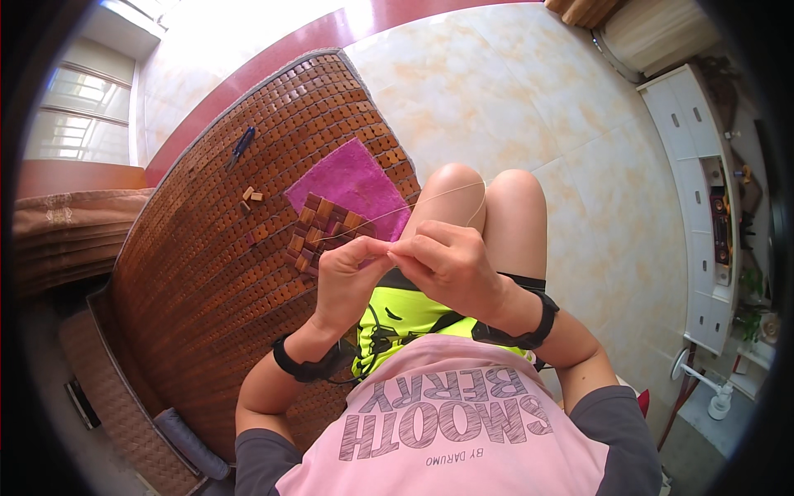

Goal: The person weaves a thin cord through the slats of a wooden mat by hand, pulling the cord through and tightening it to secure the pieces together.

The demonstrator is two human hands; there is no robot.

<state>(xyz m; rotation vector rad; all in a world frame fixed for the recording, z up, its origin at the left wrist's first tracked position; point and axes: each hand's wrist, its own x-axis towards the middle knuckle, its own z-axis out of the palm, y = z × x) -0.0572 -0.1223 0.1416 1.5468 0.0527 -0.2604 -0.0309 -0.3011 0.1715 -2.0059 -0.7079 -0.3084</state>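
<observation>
Above my lap, my left hand (351,266) and my right hand (448,258) meet fingertip to fingertip, both closed in a pinch. Between them they grip a thin pale thread (484,203), which loops out over my knees and runs back left. The exact spot where the fingers hold it is too small to make out. Just left of my left hand lies a small patch of brown and tan wooden tiles (307,234), and the thread appears to reach it. Under the patch's far side is a magenta cloth (351,171).
A seat mat of brown tiles (207,273) spreads to my left. On it lie several loose tan tiles (252,197) and a dark blue hand tool (241,147). A quilted brown cushion (107,364) is at the lower left. White cabinets (682,165) line the right side.
</observation>
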